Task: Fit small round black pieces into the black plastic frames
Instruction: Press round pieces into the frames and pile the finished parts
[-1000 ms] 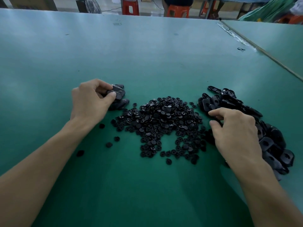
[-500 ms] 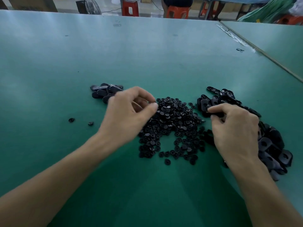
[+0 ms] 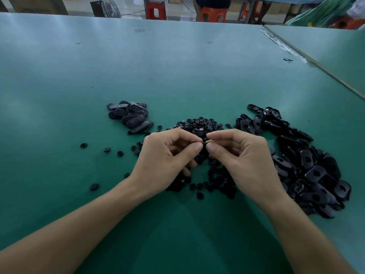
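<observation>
Both hands have left their piles and come together. Half a second back the left hand (image 3: 167, 155) was dipping into the heap of small round black plastic pieces (image 3: 199, 125) and the right hand (image 3: 245, 155) was at the pile of flat black plastic frames (image 3: 308, 167). Now they meet just above the middle of that heap. Thumb and forefinger of each hand pinch the same thin black part (image 3: 204, 143). Only a sliver of it shows, so I can't tell whether it is a frame, a round piece or both. Holding it up at the fingertips is, I'd guess, for lining a piece up with a frame's hole. The small stack of dark oblong pieces (image 3: 130, 117) lies off to the left on the green table (image 3: 177, 66). It looks like the finished lot, kept apart from the loose stock.
</observation>
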Demonstrator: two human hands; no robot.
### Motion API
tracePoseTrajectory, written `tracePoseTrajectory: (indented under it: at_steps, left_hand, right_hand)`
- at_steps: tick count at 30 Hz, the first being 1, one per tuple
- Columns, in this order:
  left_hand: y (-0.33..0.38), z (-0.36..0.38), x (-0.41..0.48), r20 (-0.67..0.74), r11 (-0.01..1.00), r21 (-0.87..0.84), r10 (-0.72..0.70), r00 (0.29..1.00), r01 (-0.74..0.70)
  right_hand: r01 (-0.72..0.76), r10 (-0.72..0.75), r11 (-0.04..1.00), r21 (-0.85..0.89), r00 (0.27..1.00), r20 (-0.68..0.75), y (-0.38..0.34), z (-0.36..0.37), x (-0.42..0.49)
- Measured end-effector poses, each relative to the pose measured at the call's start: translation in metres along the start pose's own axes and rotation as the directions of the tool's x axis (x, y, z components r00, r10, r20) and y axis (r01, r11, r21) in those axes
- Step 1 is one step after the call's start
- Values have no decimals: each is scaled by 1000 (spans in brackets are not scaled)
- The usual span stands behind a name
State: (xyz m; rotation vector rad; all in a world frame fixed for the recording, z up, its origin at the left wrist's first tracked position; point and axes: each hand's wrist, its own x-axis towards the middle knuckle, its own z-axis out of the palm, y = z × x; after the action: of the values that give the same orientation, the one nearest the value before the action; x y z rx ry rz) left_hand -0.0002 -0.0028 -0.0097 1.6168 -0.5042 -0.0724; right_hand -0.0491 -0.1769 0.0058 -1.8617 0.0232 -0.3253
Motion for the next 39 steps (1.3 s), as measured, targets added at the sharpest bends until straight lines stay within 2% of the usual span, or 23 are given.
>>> tracePoseTrajectory:
  at_steps: [3, 10, 13, 15, 18, 20, 23, 29, 32, 39]
  left_hand:
    - [1, -1, 2, -15, 998, -60, -25, 1000, 24]
    - [1, -2, 4, -5, 994, -107, -23, 1000, 23]
    - [2, -2, 5, -43, 990, -141, -18, 999, 12]
    - [2, -2, 7, -88, 982, -187, -36, 995, 19]
    - [1, -3, 9, -140, 975, -220, -48, 989, 17]
    - [1, -3, 9, -153, 974, -228, -48, 987, 12]
    - [1, -3, 8, -153, 971, -240, -49, 987, 11]
    - [1, -2, 8, -155, 968, -251, -65, 986, 24]
    - [1, -3, 7, -161, 969, -246, -76, 984, 35]
    - [3, -2, 7, -156, 970, -229, -114, 981, 76]
  right_hand:
    - [9, -10, 995, -100, 1000, -12, 1, 0, -2]
    - [-8, 6, 998, -57, 1000, -28, 1, 2, 1]
    - [-5, -1, 996, -84, 997, -73, 3, 3, 0]
    - [29, -53, 975, -219, 993, -104, 2, 3, -2]
    - [110, -123, 858, -502, 992, 6, 0, 5, -4]
    - [137, -99, 791, -596, 990, 97, 0, 6, -6]
    - [166, -91, 729, -664, 985, 147, -2, 9, -8]
    - [161, -99, 701, -695, 987, 130, -2, 14, -5]
    - [154, -104, 744, -650, 988, 114, -1, 16, -5]
    - [168, -216, 835, -524, 976, -30, -2, 14, -6]
